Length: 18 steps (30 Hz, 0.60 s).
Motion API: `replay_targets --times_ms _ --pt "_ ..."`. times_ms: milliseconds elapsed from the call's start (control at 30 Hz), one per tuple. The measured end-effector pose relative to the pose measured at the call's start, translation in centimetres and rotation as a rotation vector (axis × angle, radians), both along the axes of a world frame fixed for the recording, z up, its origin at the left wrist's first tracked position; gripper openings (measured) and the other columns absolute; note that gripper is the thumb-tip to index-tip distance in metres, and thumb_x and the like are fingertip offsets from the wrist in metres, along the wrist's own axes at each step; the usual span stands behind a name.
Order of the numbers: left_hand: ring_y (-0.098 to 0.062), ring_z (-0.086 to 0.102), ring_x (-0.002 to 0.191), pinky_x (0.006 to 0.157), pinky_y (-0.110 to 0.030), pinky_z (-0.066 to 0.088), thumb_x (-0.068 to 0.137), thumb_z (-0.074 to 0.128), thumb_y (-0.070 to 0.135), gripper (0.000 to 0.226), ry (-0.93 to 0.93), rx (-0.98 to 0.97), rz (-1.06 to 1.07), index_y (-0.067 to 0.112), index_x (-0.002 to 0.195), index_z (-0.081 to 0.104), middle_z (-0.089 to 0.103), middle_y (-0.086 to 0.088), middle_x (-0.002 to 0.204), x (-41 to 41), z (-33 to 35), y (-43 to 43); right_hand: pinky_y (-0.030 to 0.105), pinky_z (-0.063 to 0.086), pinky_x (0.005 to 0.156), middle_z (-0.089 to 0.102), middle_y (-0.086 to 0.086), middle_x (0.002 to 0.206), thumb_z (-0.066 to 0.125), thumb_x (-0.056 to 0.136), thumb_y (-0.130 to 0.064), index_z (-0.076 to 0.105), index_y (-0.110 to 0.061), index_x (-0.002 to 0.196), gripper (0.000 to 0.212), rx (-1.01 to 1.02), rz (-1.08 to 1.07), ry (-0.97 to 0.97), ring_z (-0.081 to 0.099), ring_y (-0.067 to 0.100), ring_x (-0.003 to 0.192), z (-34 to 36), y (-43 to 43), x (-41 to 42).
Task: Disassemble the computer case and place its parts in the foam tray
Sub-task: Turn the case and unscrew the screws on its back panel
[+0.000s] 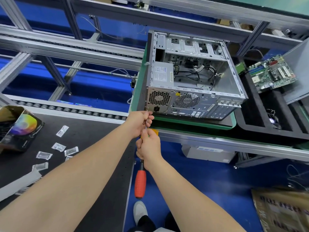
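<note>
Fingers [148, 117] of the left hand [139, 122] pinch the screwdriver [146, 123] shaft; the right hand [148, 148] grips its handle. Computer case [192, 102], centre frame: rigid, probably heavy; lift by the frame edges.

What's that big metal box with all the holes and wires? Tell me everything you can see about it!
The computer case is a grey metal box lying on its side on a green mat, open side up. Inside sit a silver power supply with a label, loose black cables and empty drive bays. Its back faces the person, showing two fan grilles, a power socket and slots. A screwdriver, held by the left hand and right hand, touches the back beside the power socket.
</note>
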<state>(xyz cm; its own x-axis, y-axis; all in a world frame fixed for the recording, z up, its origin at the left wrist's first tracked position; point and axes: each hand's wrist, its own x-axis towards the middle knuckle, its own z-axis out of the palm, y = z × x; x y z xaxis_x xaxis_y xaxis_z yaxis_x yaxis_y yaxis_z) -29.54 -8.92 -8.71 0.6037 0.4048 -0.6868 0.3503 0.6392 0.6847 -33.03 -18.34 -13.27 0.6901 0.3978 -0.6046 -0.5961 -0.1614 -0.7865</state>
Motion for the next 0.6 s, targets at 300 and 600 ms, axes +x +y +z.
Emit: replay_targets --times_ms 300,600 --pt "-0.007 0.023 0.059 0.054 -0.025 0.02 0.11 0.023 0.003 0.028 0.012 -0.108 -0.009 0.01 0.106 0.05 0.038 0.0 0.074 0.4 0.2 0.1 0.027 0.034 0.044 0.059 0.009 0.069 0.039 0.112 -0.025 0.051 -0.015 0.09 0.027 -0.186 0.094 -0.203 0.047 0.017 0.048 -0.6 0.1 0.2" --pt "-0.006 0.029 0.045 0.04 -0.018 0.025 0.112 0.031 0.01 0.023 -0.107 -0.342 0.03 0.011 0.099 0.05 0.046 0.002 0.067 0.5 -2.8 1.8 0.019 0.024 0.035 0.035 -0.004 0.06 0.045 0.11 -0.048 0.06 -0.02 0.096 0.034 0.68 0.094 0.643 0.023 0.006 0.041 -1.8 -3.3 1.1"
